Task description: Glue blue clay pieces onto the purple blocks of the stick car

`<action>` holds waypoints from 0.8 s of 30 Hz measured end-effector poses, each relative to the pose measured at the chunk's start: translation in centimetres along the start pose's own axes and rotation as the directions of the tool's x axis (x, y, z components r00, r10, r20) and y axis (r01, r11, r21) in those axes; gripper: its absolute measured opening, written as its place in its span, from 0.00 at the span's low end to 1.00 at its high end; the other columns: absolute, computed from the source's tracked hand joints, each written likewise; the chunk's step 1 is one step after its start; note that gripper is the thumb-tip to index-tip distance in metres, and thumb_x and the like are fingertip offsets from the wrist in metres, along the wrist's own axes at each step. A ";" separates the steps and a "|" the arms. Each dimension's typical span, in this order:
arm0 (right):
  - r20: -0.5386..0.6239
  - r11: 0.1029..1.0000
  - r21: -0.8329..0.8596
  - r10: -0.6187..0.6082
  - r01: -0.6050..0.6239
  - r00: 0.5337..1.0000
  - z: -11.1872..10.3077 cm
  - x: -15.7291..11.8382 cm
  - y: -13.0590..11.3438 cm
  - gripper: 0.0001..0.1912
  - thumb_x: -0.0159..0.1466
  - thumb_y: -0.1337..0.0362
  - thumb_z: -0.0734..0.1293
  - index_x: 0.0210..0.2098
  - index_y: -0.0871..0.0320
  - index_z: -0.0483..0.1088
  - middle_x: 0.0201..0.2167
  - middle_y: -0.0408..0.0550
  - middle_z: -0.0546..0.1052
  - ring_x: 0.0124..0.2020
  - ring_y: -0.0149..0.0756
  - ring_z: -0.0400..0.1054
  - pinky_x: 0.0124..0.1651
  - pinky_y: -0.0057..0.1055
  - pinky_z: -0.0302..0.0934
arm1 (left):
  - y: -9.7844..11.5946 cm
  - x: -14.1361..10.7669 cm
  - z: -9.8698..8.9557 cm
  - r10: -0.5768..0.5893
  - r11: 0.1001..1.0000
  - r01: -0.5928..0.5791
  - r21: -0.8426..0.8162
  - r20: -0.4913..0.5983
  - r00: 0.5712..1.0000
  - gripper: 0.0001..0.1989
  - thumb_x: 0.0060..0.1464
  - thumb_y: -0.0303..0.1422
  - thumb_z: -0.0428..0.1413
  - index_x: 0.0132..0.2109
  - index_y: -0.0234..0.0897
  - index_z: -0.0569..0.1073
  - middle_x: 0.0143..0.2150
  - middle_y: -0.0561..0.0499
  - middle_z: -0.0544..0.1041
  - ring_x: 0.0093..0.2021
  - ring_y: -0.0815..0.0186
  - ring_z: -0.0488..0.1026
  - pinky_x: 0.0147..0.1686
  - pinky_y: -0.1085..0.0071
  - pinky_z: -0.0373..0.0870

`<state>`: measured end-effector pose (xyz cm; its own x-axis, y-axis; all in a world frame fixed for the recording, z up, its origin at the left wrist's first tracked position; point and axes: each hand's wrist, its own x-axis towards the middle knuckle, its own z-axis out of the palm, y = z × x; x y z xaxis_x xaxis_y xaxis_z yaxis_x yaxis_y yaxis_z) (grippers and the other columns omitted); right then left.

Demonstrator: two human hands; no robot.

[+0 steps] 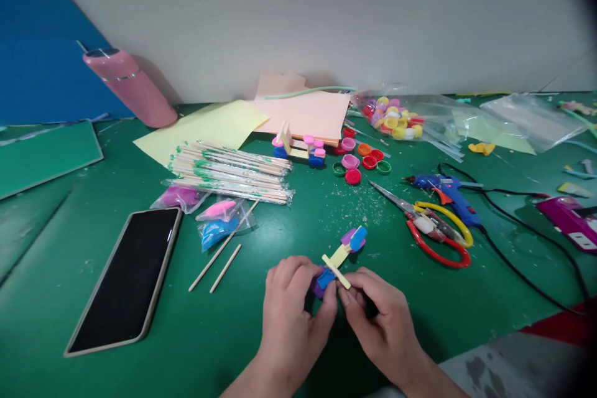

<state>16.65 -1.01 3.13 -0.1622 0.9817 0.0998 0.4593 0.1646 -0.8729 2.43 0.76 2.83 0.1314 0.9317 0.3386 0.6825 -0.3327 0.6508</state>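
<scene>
Near the front of the green table (261, 336), both hands meet at a small foam craft model (342, 253). It has a pale yellow strip for a body, with blue and purple pieces at each end and a yellow crosspiece laid over it. My left hand (296, 301) pinches the model's near end, at the blue and purple pieces. With thumb and fingertips together, my right hand (380, 317) grips the lower tip of the yellow crosspiece (336, 272). The fingers hide part of the model's near end.
A similar finished-looking model (301, 148) stands farther back beside loose bottle caps (353, 176). Scissors (433, 230) and a blue glue gun (448, 196) with its cord lie right. Left are wrapped sticks (228, 171), clay packets (219, 230), a phone (125, 280) and a pink bottle (133, 87).
</scene>
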 end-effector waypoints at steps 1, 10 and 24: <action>-0.002 1.000 0.001 0.000 0.000 1.000 0.0 0.0 0.0 0.04 0.61 0.70 0.60 0.31 0.59 0.65 0.22 0.41 0.62 0.23 0.27 0.57 0.25 0.23 0.53 | 0.0 0.0 0.0 0.003 1.000 -0.003 0.002 -0.003 1.000 0.04 0.48 0.28 0.54 0.34 0.38 0.67 0.33 0.50 0.72 0.33 0.64 0.69 0.32 0.65 0.67; -0.005 1.000 -0.008 0.006 -0.006 1.000 0.0 -0.2 0.2 0.04 0.61 0.70 0.59 0.30 0.59 0.65 0.22 0.41 0.62 0.22 0.27 0.57 0.25 0.24 0.53 | 0.0 0.0 0.0 0.021 1.000 -0.021 0.014 -0.007 1.000 0.05 0.47 0.28 0.55 0.34 0.39 0.68 0.33 0.50 0.71 0.33 0.64 0.69 0.32 0.65 0.67; -0.018 1.000 0.000 0.010 -0.010 1.000 0.0 -0.3 0.5 0.03 0.61 0.70 0.60 0.31 0.58 0.65 0.23 0.40 0.63 0.22 0.27 0.58 0.25 0.24 0.53 | -0.2 -0.7 -1.2 0.063 0.998 -0.062 0.011 -0.020 0.998 0.10 0.47 0.26 0.55 0.39 0.39 0.67 0.35 0.50 0.70 0.35 0.64 0.69 0.33 0.66 0.68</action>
<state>16.88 -1.26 2.67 -0.1420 0.9849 0.0991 0.4607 0.1544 -0.8740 1.39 0.04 3.29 0.1591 0.9059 0.3926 0.6812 -0.3885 0.6205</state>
